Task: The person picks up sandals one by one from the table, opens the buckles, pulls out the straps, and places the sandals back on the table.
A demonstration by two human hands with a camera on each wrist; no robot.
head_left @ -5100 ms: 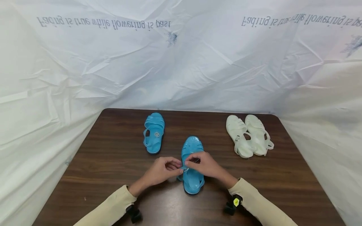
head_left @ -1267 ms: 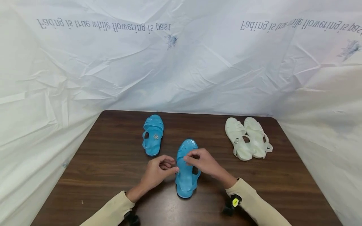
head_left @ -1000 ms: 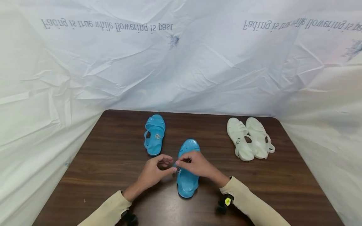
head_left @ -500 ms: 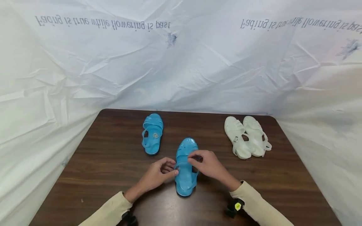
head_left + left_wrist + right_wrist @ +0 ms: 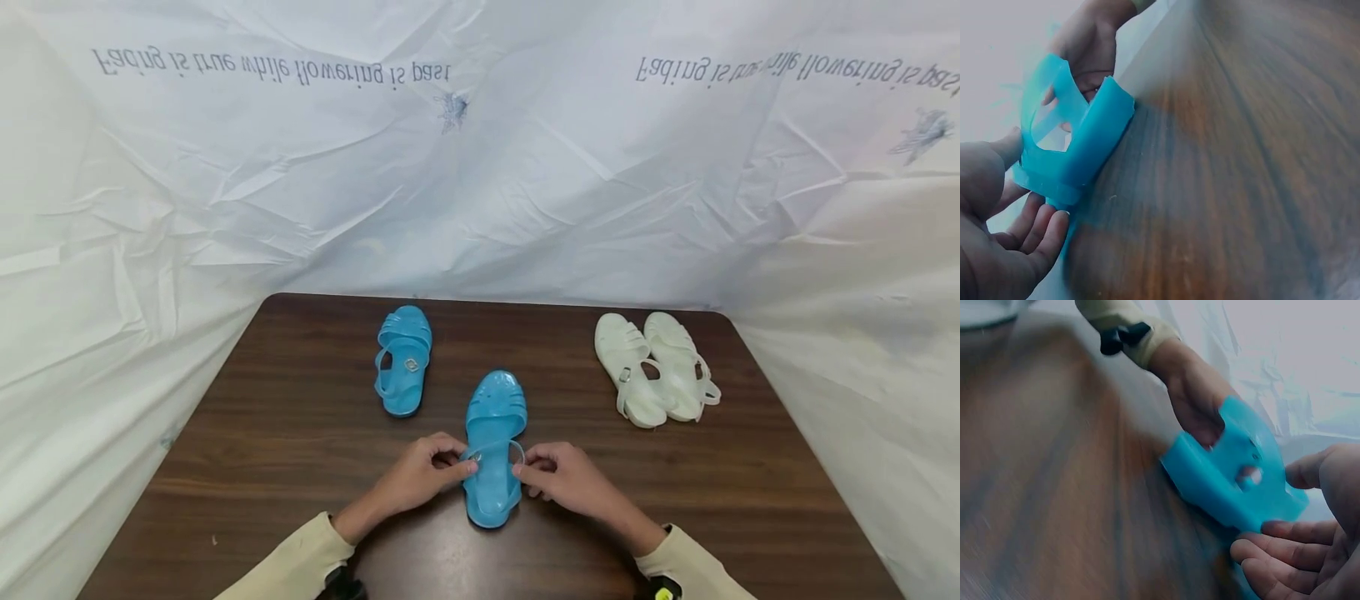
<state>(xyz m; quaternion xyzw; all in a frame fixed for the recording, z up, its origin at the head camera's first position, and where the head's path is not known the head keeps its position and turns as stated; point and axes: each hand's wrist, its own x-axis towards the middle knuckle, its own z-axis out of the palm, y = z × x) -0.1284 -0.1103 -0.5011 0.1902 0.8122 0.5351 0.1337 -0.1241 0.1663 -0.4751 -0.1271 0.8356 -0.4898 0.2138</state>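
In the head view, a blue jelly sandal point(image 5: 492, 450) is being held flat on the near middle of the dark wooden table point(image 5: 262, 433), toe pointing far. Its ankle strap is being pinched at the buckle side by the left hand point(image 5: 420, 475), and the opposite side of the strap is being gripped by the right hand point(image 5: 562, 479); the hands are being kept apart, one on each side of the sandal. The matching blue sandal point(image 5: 403, 360) is lying farther off to the left, and a pair of white jelly sandals point(image 5: 656, 365) is lying side by side at the far right.

In the left wrist view, the sandal's heel and strap point(image 5: 1072, 150) are being clasped between thumb and curled fingers point(image 5: 1035, 231).

In the right wrist view, the same heel point(image 5: 1229, 478) is being gripped by curled fingers point(image 5: 1279, 550), with the other hand point(image 5: 1194, 403) being seen beyond it.
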